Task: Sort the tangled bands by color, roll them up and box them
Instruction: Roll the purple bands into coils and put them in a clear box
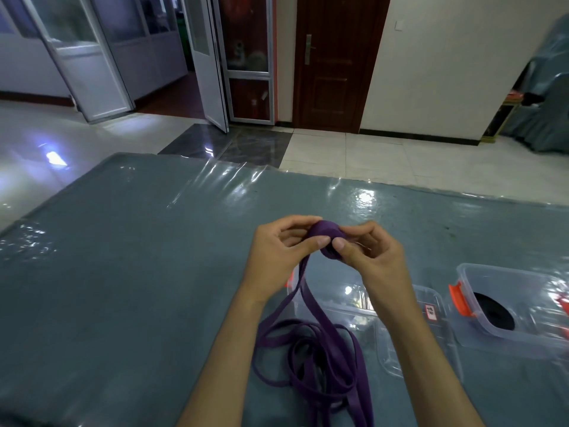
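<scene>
At centre frame, your left hand (278, 248) and right hand (369, 254) both pinch the purple roll (326, 237); each grip is closed on it. Its loose band (311, 343) trails to the table (123, 272) at lower centre.

Grey-blue table (123, 272) w/ a shiny clear plastic cover fills the lower half. Beyond it, a glossy pale tile floor (385, 158) w/ a dark marble patch (228, 146) at the doorway. Back centre: dark brown wooden door (335, 60), closed, metal handle on its left side. Left of it, white-framed glass doors (212, 57), one leaf swung open. Cream wall (446, 63) w/ a light switch (399, 25). Far right: furniture under a grey-green cloth cover (548, 97).
</scene>
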`<action>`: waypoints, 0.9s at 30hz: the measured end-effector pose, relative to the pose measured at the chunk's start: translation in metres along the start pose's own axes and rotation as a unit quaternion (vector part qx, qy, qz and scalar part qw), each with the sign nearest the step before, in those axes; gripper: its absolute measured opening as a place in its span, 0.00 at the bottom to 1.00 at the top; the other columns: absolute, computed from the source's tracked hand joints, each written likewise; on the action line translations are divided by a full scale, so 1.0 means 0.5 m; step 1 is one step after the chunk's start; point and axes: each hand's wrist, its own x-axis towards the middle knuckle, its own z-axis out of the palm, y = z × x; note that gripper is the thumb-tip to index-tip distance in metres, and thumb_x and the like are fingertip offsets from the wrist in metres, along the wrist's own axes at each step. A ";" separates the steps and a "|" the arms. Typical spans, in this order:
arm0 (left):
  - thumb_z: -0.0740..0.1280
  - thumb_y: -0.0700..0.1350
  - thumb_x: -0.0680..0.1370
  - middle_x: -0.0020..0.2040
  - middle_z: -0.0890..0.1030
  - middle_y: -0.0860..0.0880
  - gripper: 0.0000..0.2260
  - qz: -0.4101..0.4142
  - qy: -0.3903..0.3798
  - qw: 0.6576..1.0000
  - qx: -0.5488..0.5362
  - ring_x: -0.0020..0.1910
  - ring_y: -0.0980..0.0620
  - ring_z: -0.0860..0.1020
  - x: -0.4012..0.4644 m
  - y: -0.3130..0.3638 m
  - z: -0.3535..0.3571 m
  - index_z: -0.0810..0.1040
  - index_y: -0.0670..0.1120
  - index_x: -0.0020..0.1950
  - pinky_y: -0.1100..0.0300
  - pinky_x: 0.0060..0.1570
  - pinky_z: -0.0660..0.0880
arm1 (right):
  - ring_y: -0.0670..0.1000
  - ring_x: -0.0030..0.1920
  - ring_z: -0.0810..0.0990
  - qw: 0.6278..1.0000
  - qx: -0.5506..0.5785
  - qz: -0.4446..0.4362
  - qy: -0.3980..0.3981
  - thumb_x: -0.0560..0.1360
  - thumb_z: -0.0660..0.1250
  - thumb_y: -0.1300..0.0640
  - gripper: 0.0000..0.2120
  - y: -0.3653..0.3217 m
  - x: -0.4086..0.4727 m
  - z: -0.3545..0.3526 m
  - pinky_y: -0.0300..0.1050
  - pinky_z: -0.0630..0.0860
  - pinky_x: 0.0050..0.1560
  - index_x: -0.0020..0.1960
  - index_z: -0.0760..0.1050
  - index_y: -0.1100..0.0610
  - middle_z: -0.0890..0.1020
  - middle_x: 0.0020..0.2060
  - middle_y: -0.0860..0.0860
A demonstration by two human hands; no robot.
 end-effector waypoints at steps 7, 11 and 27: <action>0.77 0.35 0.74 0.55 0.88 0.46 0.13 -0.004 -0.012 0.997 -0.071 0.58 0.48 0.85 0.004 -0.005 0.011 0.85 0.43 0.58 0.58 0.58 0.80 | 0.59 0.51 0.87 0.996 -0.011 -0.077 0.051 0.76 0.76 0.61 0.06 -0.007 0.008 0.023 0.66 0.83 0.55 0.50 0.82 0.55 0.87 0.47 0.56; 0.77 0.35 0.74 0.53 0.88 0.47 0.13 0.027 0.010 0.998 -0.060 0.55 0.49 0.86 0.002 0.004 0.005 0.85 0.44 0.57 0.58 0.57 0.80 | 0.57 0.48 0.87 1.000 0.013 -0.012 0.005 0.74 0.77 0.62 0.09 -0.017 0.002 0.017 0.62 0.83 0.56 0.47 0.76 0.60 0.87 0.44 0.56; 0.78 0.38 0.73 0.47 0.87 0.47 0.08 0.068 0.107 0.988 -0.089 0.50 0.48 0.87 -0.015 -0.014 0.024 0.83 0.45 0.49 0.60 0.50 0.82 | 0.56 0.47 0.88 0.996 -0.040 -0.077 0.004 0.73 0.77 0.61 0.16 -0.035 0.018 0.017 0.57 0.85 0.52 0.59 0.80 0.59 0.88 0.45 0.55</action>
